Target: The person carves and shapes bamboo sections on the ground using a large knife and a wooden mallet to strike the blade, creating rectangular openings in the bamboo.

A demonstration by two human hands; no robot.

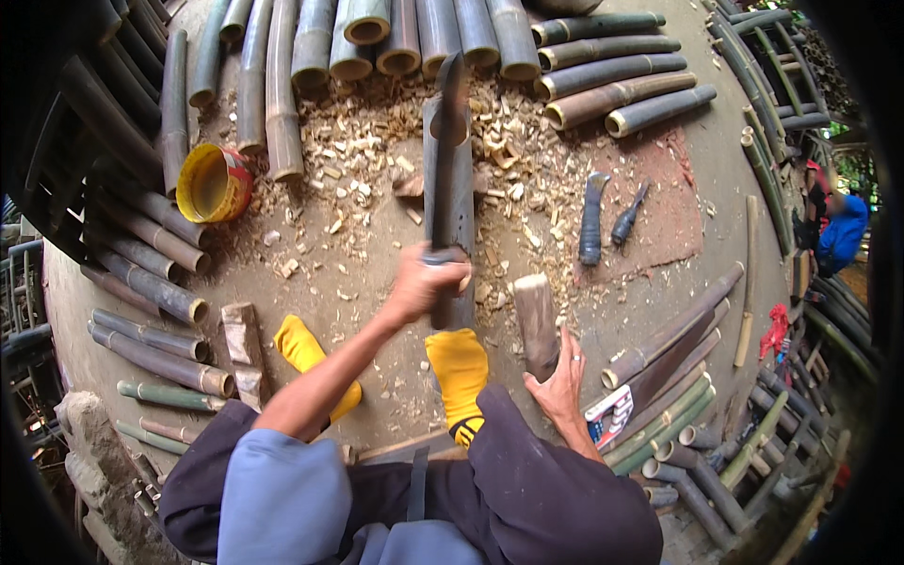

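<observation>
Machete over the notched bamboo tube

On my feed, the left hand (431, 284) has its fingers wrapped around the handle of a machete (446, 160), blurred and pointing away along the bamboo tube (464, 209). The tube lies mid-floor (395, 240), its pale-rimmed notch toward the floor's far edge and a yellow-socked foot (458, 372) at its near end. I can't tell whether blade and bamboo touch.

The right hand (562, 384) is at the near end of a wooden block (537, 325), fingers partly spread; whether they grip it, I can't tell.

To cut cleanly, I'd judge, I should keep the tube from rolling, line the edge up with the notch, take short strokes and keep foot and right fingers clear.

The yellow tub (215, 185) has a red label, too small to read; the white packet (610, 414) near the floor's right edge bears large printing.
</observation>
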